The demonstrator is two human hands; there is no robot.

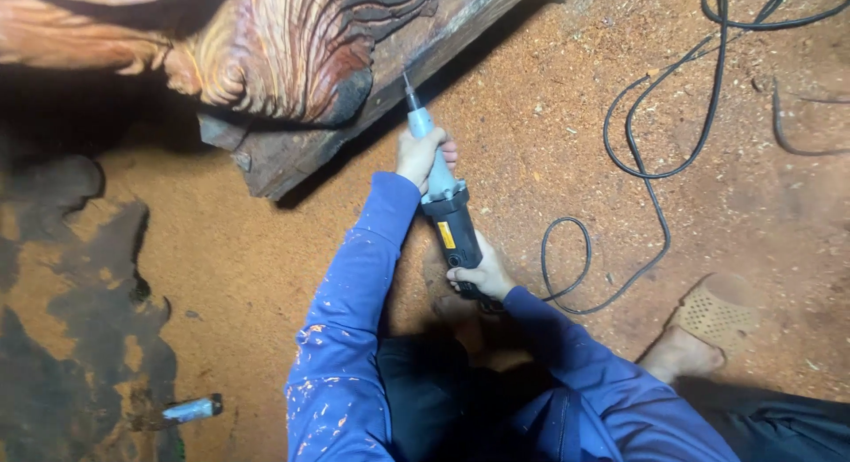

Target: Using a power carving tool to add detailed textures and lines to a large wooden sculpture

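Sawdust-covered ground (549, 161), reddish orange, fills most of the frame; we are looking straight down at it. Upper left of the frame: a large carved wood block (292, 55), with ribbed, shell-like curves cut into its reddish face and a darker, rough base edge running diagonally down to the left.

We hold a die grinder (443, 196) in both hands, pointed up and slightly left toward the carving. Its front is pale grey metal, its body black with a small yellow label. The thin bit (409, 86) at its tip sits right at the lower edge of the carved face; whether it touches the wood we cannot tell.

Our left hand (421, 157), just left of centre, is wrapped tight around the grey neck of the tool. Our right hand (482, 274), lower and near the centre, is closed around the black rear end of the body. Both arms wear blue sleeves (354, 320) flecked with pale spots.

A black power cord (651, 174) leaves the tool's rear, loops once on the ground right of centre, then snakes in curves to the upper right corner.

Lower right: a foot in a tan perforated slipper (717, 311) rests on the sawdust, well apart from the tool.

Left side: dark irregular patches (71, 338) show through the dust. Lower left: a small tool with a pale grey head (190, 410) lies on the ground, too blurred to identify.
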